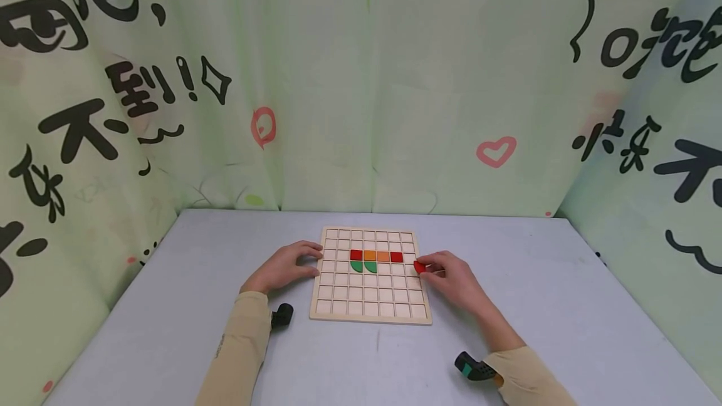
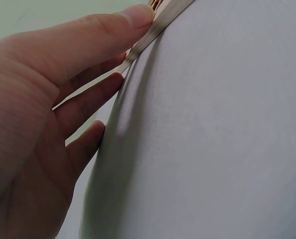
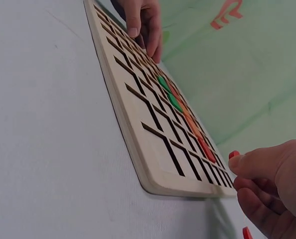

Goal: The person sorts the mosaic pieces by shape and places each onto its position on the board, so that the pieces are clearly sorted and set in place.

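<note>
A wooden grid board (image 1: 340, 312) lies on the table. One row of it holds red squares (image 1: 397, 257) at both ends and orange squares (image 1: 376, 255) between them. Just below sit two green rounded pieces (image 1: 356, 266). At the board's left edge, my left hand (image 1: 287, 267) touches the frame with thumb and fingertips, its fingers only loosely bent. My right hand (image 1: 451, 277) pinches a small red piece (image 1: 419, 267) between thumb and finger, by the right edge. In the right wrist view, another bit of red (image 3: 246, 233) shows below the curled fingers; whether the hand holds it I cannot tell.
The board stands on a pale table (image 1: 225, 230). Behind and at both sides hangs a light green curtain (image 1: 338, 111) with black writing and red drawings. Black wrist devices (image 1: 474, 367) sit at both sleeves.
</note>
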`<state>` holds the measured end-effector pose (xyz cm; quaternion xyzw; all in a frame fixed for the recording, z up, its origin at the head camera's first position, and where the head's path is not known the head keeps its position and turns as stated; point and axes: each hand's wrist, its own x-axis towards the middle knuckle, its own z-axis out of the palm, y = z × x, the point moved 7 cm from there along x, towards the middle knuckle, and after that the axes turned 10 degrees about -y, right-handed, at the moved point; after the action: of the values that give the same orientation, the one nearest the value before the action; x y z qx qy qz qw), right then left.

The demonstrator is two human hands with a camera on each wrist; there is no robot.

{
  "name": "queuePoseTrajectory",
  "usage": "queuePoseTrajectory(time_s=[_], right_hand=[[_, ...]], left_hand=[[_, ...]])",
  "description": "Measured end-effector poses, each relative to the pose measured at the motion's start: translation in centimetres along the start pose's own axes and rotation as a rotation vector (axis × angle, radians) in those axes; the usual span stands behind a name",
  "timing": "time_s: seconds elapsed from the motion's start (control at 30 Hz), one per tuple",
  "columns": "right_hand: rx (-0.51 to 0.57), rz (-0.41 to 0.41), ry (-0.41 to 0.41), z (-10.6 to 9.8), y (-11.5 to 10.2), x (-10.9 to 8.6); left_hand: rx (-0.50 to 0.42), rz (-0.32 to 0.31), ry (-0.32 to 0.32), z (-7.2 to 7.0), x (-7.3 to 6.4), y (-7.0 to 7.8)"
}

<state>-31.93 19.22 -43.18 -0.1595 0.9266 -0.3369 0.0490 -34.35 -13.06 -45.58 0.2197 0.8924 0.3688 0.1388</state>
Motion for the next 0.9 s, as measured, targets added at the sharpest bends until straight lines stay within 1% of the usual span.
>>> queuePoseTrajectory(time_s=[0.27,0.37,0.47,0.6,0.73,0.9], right_hand=[[0.013,-0.013,-0.036,1.1,-1.2,1.3],[0.018,0.001,-0.046,1.4,-1.4,1.8],[0.03,0.038,-0.048,1.7,-1.4,2.3],[0.046,0.053,-0.049,2.2,-1.7,2.8],[0.044,0.048,-0.061,2.7,-2.1,3.3],[0.014,0.023,-0.089,3.2,-2.8,3.7]], left_hand=[[-0.007,0.004,-0.003,0.0,0.0,-0.1],[-0.006,0.004,-0.002,0.0,0.0,-0.1],[-0.004,0.005,0.0,0.0,-0.1,-0.2],[-0.005,0.007,-0.001,0.0,-0.1,-0.3],[0.001,0.005,-0.004,0.1,0.0,-0.4],[0.0,0.01,-0.005,0.1,0.2,-0.4]])
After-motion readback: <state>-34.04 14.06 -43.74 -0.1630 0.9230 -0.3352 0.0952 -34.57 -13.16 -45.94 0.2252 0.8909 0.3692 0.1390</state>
